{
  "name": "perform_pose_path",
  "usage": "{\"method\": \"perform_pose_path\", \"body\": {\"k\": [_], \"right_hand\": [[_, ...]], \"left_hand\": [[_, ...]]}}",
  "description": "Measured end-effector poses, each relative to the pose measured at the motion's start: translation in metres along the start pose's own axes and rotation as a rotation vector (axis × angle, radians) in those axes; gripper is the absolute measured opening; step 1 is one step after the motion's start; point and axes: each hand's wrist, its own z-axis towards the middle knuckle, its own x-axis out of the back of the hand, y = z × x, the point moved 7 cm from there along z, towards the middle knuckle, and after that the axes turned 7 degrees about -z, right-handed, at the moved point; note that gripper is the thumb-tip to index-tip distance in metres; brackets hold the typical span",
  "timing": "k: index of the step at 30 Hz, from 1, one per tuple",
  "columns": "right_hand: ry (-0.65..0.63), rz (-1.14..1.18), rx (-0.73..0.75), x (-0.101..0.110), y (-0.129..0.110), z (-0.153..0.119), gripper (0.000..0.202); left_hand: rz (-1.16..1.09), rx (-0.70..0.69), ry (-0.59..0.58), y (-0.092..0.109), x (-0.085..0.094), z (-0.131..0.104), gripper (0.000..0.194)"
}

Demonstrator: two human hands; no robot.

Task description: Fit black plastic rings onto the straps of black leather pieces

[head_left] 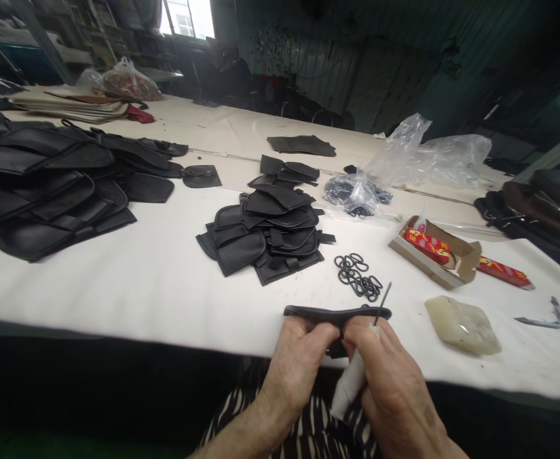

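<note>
A black leather piece (334, 313) is held between both hands at the table's front edge, seen nearly edge-on. My left hand (299, 357) pinches its left part, thumb toward the middle. My right hand (389, 370) grips the right part and also holds an awl (351, 382) with a pale wrapped handle, its thin metal tip pointing up and right. Just beyond the piece lie several black metal rings (358, 277). A pile of black leather pieces (270, 233) is behind and to the left of the hands.
A larger pile of black pieces (45, 178) covers the left side. To the right are an open cardboard box (437, 255) with red packets, a yellowish block (464, 325) and a bent metal tool (542, 319). Clear plastic bags (432, 156) lie farther back on the white table (165, 280).
</note>
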Motion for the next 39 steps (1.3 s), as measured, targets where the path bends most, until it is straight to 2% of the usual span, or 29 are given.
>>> {"method": "perform_pose_path", "body": {"k": [4, 8, 12, 18, 27, 31, 34, 39], "right_hand": [[-0.023, -0.115, 0.005, -0.001, -0.003, 0.000, 0.033], [-0.027, -0.104, 0.033, -0.003, -0.005, 0.000, 0.033], [-0.008, -0.044, 0.031, 0.000, -0.004, 0.004, 0.027], [-0.086, -0.012, 0.146, 0.002, -0.010, 0.008, 0.021], [0.126, -0.087, 0.326, -0.001, -0.015, -0.003, 0.022], [0.131, -0.145, 0.429, -0.003, -0.018, -0.007, 0.021], [0.138, -0.143, 0.445, -0.001, -0.019, -0.007, 0.022], [0.111, -0.126, 0.444, -0.004, -0.017, -0.008, 0.024]], "left_hand": [[0.114, 0.018, 0.027, 0.000, 0.001, 0.001, 0.019], [0.193, 0.033, 0.041, -0.004, 0.002, 0.001, 0.019], [0.184, 0.019, 0.019, -0.003, 0.002, 0.002, 0.017], [0.150, 0.019, 0.010, -0.004, 0.002, 0.004, 0.017], [0.076, 0.112, 0.030, -0.011, 0.009, 0.008, 0.014], [0.025, 0.134, 0.042, -0.020, 0.013, 0.012, 0.016], [-0.042, 0.115, 0.029, -0.023, 0.012, 0.014, 0.018], [-0.154, 0.240, 0.063, -0.031, 0.014, 0.017, 0.018]]}}
